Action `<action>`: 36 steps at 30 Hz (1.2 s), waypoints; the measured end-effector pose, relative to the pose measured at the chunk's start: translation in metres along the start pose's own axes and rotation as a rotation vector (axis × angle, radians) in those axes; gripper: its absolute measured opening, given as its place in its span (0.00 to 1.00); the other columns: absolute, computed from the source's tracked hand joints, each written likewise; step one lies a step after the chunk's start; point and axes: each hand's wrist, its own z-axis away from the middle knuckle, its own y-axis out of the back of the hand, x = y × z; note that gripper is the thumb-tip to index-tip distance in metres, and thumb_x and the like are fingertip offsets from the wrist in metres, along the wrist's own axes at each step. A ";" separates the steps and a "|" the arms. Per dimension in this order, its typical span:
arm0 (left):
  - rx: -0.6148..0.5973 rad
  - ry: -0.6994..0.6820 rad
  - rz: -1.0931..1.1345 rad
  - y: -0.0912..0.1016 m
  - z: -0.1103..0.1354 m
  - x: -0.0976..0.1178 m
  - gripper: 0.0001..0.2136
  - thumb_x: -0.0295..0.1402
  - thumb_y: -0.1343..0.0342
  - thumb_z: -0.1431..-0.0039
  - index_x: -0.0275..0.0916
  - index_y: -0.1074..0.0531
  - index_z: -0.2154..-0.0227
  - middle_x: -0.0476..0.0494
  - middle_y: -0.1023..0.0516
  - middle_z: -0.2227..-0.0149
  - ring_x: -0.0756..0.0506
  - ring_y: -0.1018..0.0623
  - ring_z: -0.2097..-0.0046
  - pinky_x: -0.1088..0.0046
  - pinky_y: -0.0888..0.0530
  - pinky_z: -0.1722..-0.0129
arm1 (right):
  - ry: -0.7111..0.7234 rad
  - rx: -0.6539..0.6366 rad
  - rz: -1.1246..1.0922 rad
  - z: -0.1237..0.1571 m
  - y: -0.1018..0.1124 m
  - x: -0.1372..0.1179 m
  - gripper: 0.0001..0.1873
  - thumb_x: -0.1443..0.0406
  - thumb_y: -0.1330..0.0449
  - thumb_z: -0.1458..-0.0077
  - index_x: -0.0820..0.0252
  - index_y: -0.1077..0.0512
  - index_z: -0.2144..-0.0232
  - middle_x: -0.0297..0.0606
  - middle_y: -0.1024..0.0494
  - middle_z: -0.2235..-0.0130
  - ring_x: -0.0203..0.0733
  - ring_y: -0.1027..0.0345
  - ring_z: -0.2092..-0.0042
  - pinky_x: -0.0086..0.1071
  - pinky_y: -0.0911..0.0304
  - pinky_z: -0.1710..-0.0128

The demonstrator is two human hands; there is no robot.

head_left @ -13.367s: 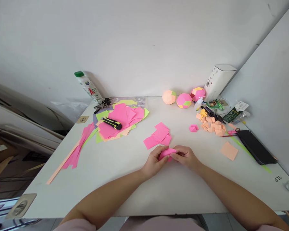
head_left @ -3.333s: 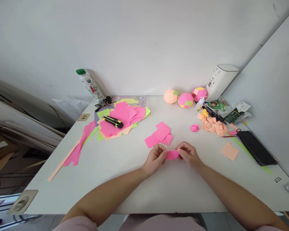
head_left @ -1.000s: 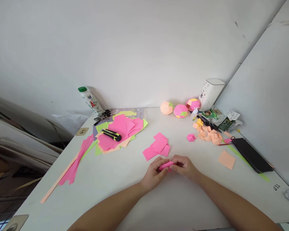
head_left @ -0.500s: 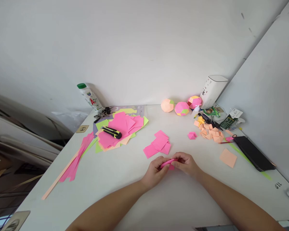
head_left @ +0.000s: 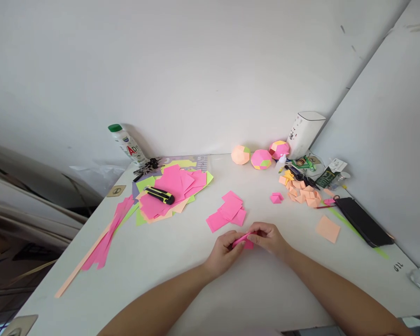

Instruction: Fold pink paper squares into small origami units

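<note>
A piece of pink paper (head_left: 241, 239), folded along its upper side, is pinched between my two hands low over the table. My left hand (head_left: 224, 252) has its thumb and fingers closed on the left end. On the right end, my right hand (head_left: 269, 238) grips with fingertips and thumb, which hide part of the fold. Just beyond the hands lie several loose pink paper pieces (head_left: 227, 211), overlapping. Farther right sits a small folded pink paper unit (head_left: 276, 198), apart from both hands.
Stacked coloured paper (head_left: 175, 186) with a utility knife (head_left: 159, 194) lies left, near paper strips (head_left: 107, 238) and a bottle (head_left: 128, 145). Paper balls (head_left: 241, 155) stand at the wall. Folded peach pieces (head_left: 303, 192), a peach square (head_left: 328, 228) and a black pouch (head_left: 363, 221) lie right.
The view has shifted slightly, moving most things a little left in the picture. Both hands still hold the pink paper, with a small change in the right fingers' grip.
</note>
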 end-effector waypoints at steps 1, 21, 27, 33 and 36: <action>-0.001 -0.001 -0.003 0.000 0.000 0.000 0.13 0.37 0.51 0.40 0.39 0.24 0.58 0.45 0.30 0.71 0.49 0.33 0.69 0.73 0.35 0.68 | -0.002 0.001 0.004 0.000 0.000 0.000 0.07 0.62 0.36 0.50 0.60 0.26 0.73 0.32 0.29 0.74 0.35 0.38 0.72 0.29 0.42 0.71; 0.052 0.022 0.029 -0.001 0.001 0.001 0.12 0.37 0.48 0.42 0.38 0.27 0.59 0.43 0.27 0.68 0.48 0.29 0.67 0.71 0.31 0.66 | 0.023 0.028 0.065 0.001 -0.001 -0.007 0.08 0.61 0.37 0.50 0.60 0.24 0.75 0.34 0.28 0.75 0.36 0.37 0.72 0.29 0.40 0.72; 0.130 0.108 0.155 -0.003 0.000 -0.008 0.13 0.40 0.46 0.44 0.37 0.29 0.61 0.43 0.27 0.66 0.48 0.28 0.66 0.71 0.29 0.65 | -0.011 0.039 0.127 0.004 -0.003 -0.010 0.14 0.57 0.43 0.44 0.61 0.27 0.74 0.34 0.31 0.76 0.35 0.40 0.74 0.28 0.42 0.75; 0.122 0.124 0.211 -0.001 -0.001 -0.007 0.14 0.42 0.46 0.44 0.37 0.28 0.61 0.42 0.26 0.65 0.47 0.27 0.64 0.69 0.29 0.63 | 0.081 0.048 0.258 0.007 -0.008 -0.014 0.14 0.56 0.47 0.42 0.60 0.28 0.67 0.35 0.30 0.73 0.36 0.39 0.74 0.29 0.41 0.74; 0.094 0.125 0.242 -0.002 0.000 -0.005 0.14 0.42 0.45 0.44 0.37 0.28 0.61 0.41 0.25 0.63 0.46 0.26 0.62 0.68 0.28 0.61 | 0.165 0.040 0.309 0.005 -0.010 -0.011 0.11 0.59 0.42 0.45 0.59 0.26 0.65 0.39 0.25 0.69 0.39 0.34 0.69 0.30 0.38 0.71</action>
